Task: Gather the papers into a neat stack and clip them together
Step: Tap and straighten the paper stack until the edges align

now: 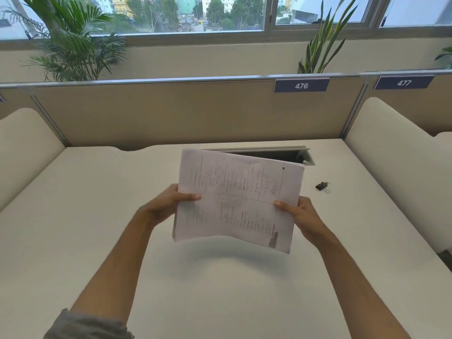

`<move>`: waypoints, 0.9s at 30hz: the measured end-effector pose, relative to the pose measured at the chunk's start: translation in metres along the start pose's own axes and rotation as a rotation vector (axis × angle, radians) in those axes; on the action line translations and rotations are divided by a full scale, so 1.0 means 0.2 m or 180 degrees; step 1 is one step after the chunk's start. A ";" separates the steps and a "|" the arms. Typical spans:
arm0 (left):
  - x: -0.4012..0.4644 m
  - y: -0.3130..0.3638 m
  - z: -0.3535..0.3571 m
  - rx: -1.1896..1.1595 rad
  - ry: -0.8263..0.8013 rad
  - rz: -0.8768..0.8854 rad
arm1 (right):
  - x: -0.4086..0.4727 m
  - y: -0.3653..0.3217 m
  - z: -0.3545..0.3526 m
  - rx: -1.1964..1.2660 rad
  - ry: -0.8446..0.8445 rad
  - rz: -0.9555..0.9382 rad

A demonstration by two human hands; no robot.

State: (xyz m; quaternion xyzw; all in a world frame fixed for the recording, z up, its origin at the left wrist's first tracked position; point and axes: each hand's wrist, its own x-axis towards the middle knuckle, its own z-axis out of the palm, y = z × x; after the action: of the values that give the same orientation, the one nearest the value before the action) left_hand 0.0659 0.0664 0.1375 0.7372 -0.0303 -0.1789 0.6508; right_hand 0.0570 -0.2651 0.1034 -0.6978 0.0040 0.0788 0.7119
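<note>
A stack of white papers [237, 199] with faint handwriting hangs in the air above the white desk [97, 216], tilted and slightly bowed. My left hand [168, 204] grips its left edge, thumb on top. My right hand [302, 216] grips the right edge the same way. The sheets' edges are a little uneven at the top. A small black binder clip [322, 186] lies on the desk to the right of the papers, beyond my right hand, untouched.
An open cable hatch [293, 154] is set in the desk behind the papers. Beige partition panels [171, 113] close the back, with cream side dividers [391, 162] left and right. Plants and windows stand beyond.
</note>
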 end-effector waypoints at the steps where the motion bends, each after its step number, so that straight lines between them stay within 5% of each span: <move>1: 0.01 -0.04 0.02 -0.0018 0.0073 -0.0027 | 0.00 0.01 0.00 -0.0109 0.0021 0.0008; 10: 0.02 -0.27 0.23 -0.0718 0.1303 0.0152 | 0.00 0.20 0.15 -0.0489 0.0969 -0.0367; 27: 0.03 -0.38 0.26 -0.0301 0.1393 0.0057 | 0.00 0.26 0.14 -0.0212 0.0964 -0.0229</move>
State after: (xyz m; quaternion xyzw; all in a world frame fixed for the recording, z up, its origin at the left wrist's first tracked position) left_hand 0.0408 0.0277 0.0579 0.7268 0.1136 -0.0101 0.6773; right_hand 0.0480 -0.2363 0.0532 -0.7246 0.0838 -0.0528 0.6820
